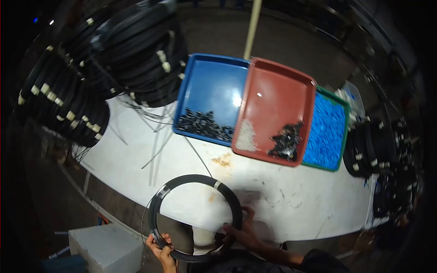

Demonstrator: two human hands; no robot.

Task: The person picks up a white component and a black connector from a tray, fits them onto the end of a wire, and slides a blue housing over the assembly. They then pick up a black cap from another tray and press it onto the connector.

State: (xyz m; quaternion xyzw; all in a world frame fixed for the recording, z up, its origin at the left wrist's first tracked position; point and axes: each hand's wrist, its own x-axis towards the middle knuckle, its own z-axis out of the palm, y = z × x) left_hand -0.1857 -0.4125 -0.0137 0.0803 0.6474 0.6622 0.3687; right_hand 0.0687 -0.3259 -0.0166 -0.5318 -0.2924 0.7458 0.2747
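Frankly, I judged the main risk was the black coiled cable ring springing loose: only two pale tape bands seemed to bind it, and thin stray strands already bowed out along its left arc. It hung half over the near edge of the white worktable, so a slack grip could have dropped it. My left hand pinched the lower-left rim, fingers curled over it; my right hand clasped the right rim, fingers pressed together.
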